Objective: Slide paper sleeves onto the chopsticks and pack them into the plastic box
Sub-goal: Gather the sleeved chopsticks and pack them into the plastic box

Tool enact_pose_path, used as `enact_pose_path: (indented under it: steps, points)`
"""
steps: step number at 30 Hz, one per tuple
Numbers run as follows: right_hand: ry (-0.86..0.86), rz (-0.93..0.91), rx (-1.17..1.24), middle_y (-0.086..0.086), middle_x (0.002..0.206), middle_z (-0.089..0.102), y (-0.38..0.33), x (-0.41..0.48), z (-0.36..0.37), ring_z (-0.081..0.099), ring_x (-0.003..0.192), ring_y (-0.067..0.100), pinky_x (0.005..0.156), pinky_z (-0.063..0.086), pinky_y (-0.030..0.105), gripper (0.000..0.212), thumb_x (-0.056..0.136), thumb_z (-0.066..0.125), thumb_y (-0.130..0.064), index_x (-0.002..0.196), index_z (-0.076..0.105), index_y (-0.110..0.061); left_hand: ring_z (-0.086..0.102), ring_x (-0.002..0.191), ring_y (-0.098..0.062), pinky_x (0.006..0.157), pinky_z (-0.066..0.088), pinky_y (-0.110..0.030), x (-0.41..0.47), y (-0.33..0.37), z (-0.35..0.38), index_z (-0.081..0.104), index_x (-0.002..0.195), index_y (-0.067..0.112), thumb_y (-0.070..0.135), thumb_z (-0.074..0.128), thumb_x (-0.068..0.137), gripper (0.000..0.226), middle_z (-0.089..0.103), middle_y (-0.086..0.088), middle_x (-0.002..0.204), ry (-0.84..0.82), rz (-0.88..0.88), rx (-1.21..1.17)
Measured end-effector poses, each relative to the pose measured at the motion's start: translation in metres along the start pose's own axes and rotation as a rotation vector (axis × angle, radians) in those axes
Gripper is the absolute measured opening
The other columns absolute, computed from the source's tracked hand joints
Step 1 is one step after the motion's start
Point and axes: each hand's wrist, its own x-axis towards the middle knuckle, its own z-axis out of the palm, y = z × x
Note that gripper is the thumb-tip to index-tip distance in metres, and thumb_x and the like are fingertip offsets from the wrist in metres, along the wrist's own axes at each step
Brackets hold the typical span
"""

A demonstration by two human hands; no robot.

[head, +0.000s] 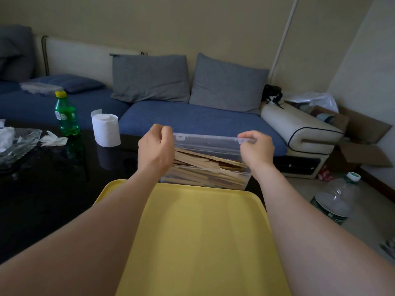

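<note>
Both ends of the lid [209, 143] are pinched by my left hand [156, 146] and right hand [257, 151]; chopsticks [198, 160] fill the plastic box [204, 180] below them.

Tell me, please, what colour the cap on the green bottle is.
Yellow; the cap shows clearly in the head view.

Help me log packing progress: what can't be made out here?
Head view only.
- Fingertips of left hand and right hand on the lid: mostly hidden behind the hands' backs.
- Whether the chopsticks wear sleeves: blurred through the plastic box.
- Box's near base: covered by the yellow tray.
</note>
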Motion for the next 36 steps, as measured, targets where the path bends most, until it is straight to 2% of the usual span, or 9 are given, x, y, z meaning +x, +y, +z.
enact_pose_path:
  steps: [5, 9, 12, 14, 20, 22, 25, 29, 36]
  points:
    - [-0.233, 0.015, -0.170, -0.005, 0.115, 0.070, 0.004, -0.016, -0.023, 0.060, 0.118, 0.016, 0.112, 0.046, 0.042, 0.035, 0.101, 0.051, -0.005, 0.111, 0.084, -0.013, 0.058, 0.103, -0.027, 0.086, 0.049, -0.044, -0.003, -0.007, 0.003, 0.053, 0.119, 0.014, 0.053, 0.035, 0.108, 0.044, 0.058, -0.013, 0.115, -0.216, -0.165, 0.196]
    - [-0.348, -0.023, -0.360, 0.009, 0.121, 0.071, 0.011, -0.024, -0.019, 0.064, 0.121, 0.035, 0.104, 0.049, 0.042, 0.036, 0.111, 0.045, -0.027, 0.122, 0.074, -0.008, 0.063, 0.095, -0.027, 0.074, 0.054, -0.039, -0.003, -0.015, 0.003, 0.048, 0.128, 0.009, 0.041, 0.048, 0.107, 0.039, 0.060, -0.014, 0.111, -0.307, -0.263, 0.292]
    - [-0.477, 0.023, -0.456, 0.015, 0.174, 0.028, 0.017, -0.025, -0.009, 0.029, 0.160, 0.034, 0.128, 0.027, 0.046, 0.054, 0.117, 0.033, -0.037, 0.169, 0.032, -0.019, 0.065, 0.093, -0.026, 0.074, 0.059, -0.039, -0.005, -0.013, 0.003, 0.040, 0.133, 0.010, 0.034, 0.055, 0.107, 0.038, 0.059, -0.014, 0.113, -0.297, -0.287, 0.295]
    - [-0.547, 0.113, -0.522, 0.017, 0.180, 0.002, 0.019, -0.027, -0.006, 0.011, 0.165, 0.038, 0.133, 0.015, 0.054, 0.061, 0.118, 0.027, -0.041, 0.174, 0.008, -0.022, 0.065, 0.095, -0.028, 0.082, 0.061, -0.044, -0.006, -0.011, 0.004, 0.035, 0.134, 0.011, 0.031, 0.057, 0.106, 0.040, 0.057, -0.014, 0.116, -0.291, -0.281, 0.310]
    - [-0.487, 0.263, -0.404, 0.015, 0.178, 0.008, 0.007, -0.027, 0.001, 0.027, 0.157, 0.042, 0.124, 0.030, 0.049, 0.073, 0.115, 0.037, -0.025, 0.173, -0.006, -0.016, 0.063, 0.087, -0.023, 0.072, 0.055, -0.033, -0.004, -0.013, 0.003, 0.052, 0.121, 0.007, 0.031, 0.062, 0.104, 0.032, 0.060, -0.012, 0.104, -0.280, -0.276, 0.351]
    - [-0.427, 0.298, -0.286, 0.017, 0.173, 0.023, 0.007, -0.028, 0.000, 0.040, 0.147, 0.039, 0.108, 0.040, 0.041, 0.078, 0.112, 0.046, -0.020, 0.172, -0.001, -0.010, 0.064, 0.091, -0.025, 0.077, 0.058, -0.036, -0.004, -0.015, 0.003, 0.053, 0.116, 0.008, 0.029, 0.065, 0.103, 0.028, 0.061, -0.012, 0.105, -0.252, -0.283, 0.304]
    - [-0.353, 0.282, -0.178, 0.013, 0.146, 0.053, 0.012, -0.033, -0.005, 0.054, 0.119, 0.028, 0.090, 0.043, 0.035, 0.063, 0.105, 0.057, -0.017, 0.162, 0.032, -0.008, 0.066, 0.093, -0.026, 0.080, 0.060, -0.039, -0.007, -0.013, 0.000, 0.054, 0.115, 0.009, 0.029, 0.071, 0.099, 0.030, 0.062, -0.012, 0.107, -0.226, -0.283, 0.262]
    - [-0.239, 0.244, -0.055, 0.006, 0.139, 0.058, 0.003, -0.040, -0.018, 0.058, 0.103, 0.017, 0.067, 0.044, 0.029, 0.057, 0.099, 0.065, -0.019, 0.152, 0.046, -0.014, 0.067, 0.095, -0.025, 0.075, 0.060, -0.038, -0.006, 0.003, -0.008, 0.059, 0.127, 0.010, 0.029, 0.075, 0.095, 0.040, 0.065, -0.009, 0.113, -0.188, -0.245, 0.175]
    - [-0.074, 0.118, -0.165, 0.011, 0.157, 0.051, -0.031, -0.075, -0.031, 0.057, 0.135, 0.033, 0.088, 0.038, 0.031, 0.062, 0.105, 0.062, -0.044, 0.160, 0.045, -0.021, 0.056, 0.119, -0.037, 0.092, 0.047, -0.048, -0.035, 0.049, -0.017, 0.041, 0.129, 0.009, 0.055, 0.054, 0.093, 0.060, 0.052, -0.013, 0.133, 0.113, -0.259, 0.269]
